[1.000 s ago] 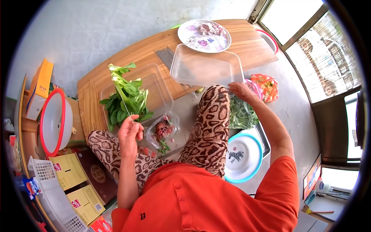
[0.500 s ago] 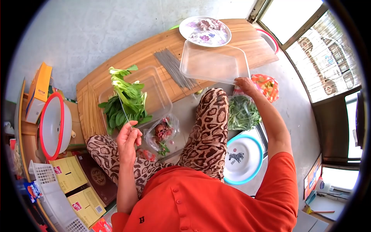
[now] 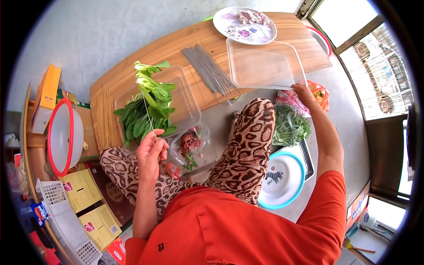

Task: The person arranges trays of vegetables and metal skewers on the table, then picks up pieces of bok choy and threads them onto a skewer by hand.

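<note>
My left hand (image 3: pixel 151 152) is closed on a thin metal skewer (image 3: pixel 147 110) that runs up into leafy greens (image 3: pixel 154 90). More dark green leaves (image 3: pixel 134 119) lie below them in a clear plastic tray (image 3: pixel 187 95) on the wooden table. At the right, my right hand (image 3: pixel 303 91) grips the near right corner of an empty clear plastic container (image 3: pixel 265 66). A bundle of grey metal skewers (image 3: pixel 207 68) lies between the tray and the container. Beyond the container, a floral plate (image 3: pixel 229 26) holds pale pink pieces.
Bamboo skewers (image 3: pixel 105 119) lie at the table's left end. A plastic bag of reddish vegetables (image 3: pixel 191 141) is between my knees. Right of my knee are bagged greens (image 3: pixel 289 128) and a blue-rimmed basin (image 3: pixel 302 170). Boxes (image 3: pixel 81 192) and a red-rimmed basin (image 3: pixel 50 137) stand at the left.
The clear container has moved right with my right hand, uncovering more of the metal skewers. My left hand still holds its skewer with the greens, slightly shifted. The camera view has moved a little.
</note>
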`<state>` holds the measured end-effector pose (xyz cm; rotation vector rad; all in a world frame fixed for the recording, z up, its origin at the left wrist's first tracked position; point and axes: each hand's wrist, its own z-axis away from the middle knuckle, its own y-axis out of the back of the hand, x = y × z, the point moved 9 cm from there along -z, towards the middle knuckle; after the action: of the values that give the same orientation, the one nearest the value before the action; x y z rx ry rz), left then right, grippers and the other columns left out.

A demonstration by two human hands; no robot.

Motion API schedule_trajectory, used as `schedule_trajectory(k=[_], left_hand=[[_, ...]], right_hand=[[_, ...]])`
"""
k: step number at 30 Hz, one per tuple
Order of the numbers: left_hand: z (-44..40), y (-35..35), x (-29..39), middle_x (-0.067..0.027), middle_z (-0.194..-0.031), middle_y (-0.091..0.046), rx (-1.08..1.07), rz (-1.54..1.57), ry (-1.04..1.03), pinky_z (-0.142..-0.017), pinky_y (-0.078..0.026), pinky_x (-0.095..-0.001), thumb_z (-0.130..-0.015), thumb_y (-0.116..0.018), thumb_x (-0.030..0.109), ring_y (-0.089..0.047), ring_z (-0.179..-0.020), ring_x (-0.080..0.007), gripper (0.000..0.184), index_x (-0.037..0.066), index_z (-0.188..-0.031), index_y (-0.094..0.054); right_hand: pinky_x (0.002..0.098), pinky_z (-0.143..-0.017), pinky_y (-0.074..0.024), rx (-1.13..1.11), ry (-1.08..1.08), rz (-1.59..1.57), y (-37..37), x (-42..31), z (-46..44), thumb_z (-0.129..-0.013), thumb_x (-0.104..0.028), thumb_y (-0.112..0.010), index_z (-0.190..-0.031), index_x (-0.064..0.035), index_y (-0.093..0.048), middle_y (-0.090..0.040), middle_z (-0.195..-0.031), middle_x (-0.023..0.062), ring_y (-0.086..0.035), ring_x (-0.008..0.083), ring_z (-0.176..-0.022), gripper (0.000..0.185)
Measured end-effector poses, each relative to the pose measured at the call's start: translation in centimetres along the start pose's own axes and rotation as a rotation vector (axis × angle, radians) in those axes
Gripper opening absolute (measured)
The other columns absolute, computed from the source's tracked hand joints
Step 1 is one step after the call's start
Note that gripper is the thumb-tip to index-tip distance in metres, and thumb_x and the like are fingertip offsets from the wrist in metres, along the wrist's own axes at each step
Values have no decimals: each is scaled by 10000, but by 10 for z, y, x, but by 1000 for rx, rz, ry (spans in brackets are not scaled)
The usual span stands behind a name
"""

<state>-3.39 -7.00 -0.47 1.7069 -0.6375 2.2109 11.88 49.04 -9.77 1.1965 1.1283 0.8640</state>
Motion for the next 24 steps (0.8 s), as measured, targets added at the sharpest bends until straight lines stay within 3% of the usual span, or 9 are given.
schedule_trajectory(k=[7, 17, 24], left_hand=[[-2, -11, -6, -18, -797, -597, -36, -23, 16, -550, -391, -184, -934, -568, 118, -486, -596, -57, 280, -11, -1181, -543], [-5, -14, -3, -14, -794, -590, -51, -27, 23, -563, -393, -196, -934, -565, 126, -484, -613, -61, 286, -5, -1188, -541], [-8, -19, -4, -15, -795, -591, -56, -36, 19, -549, -389, -192, -937, -563, 130, -488, -606, -60, 281, -2, -1185, -545]], right_hand=[[415, -792, -474, -21, -19, 62, -17, 15, 6, -809, -23, -539, -964, -44, -621, -627, -932, 170, -598, 355, -910, 177], [424, -760, -478, -69, 307, 48, -34, -37, -35, -805, -23, -545, -890, -37, -564, -610, -865, 146, -597, 349, -873, 88], [419, -761, -483, -94, 347, 66, -32, -69, -42, -787, 14, -534, -892, -40, -553, -609, -869, 141, -596, 339, -901, 119]])
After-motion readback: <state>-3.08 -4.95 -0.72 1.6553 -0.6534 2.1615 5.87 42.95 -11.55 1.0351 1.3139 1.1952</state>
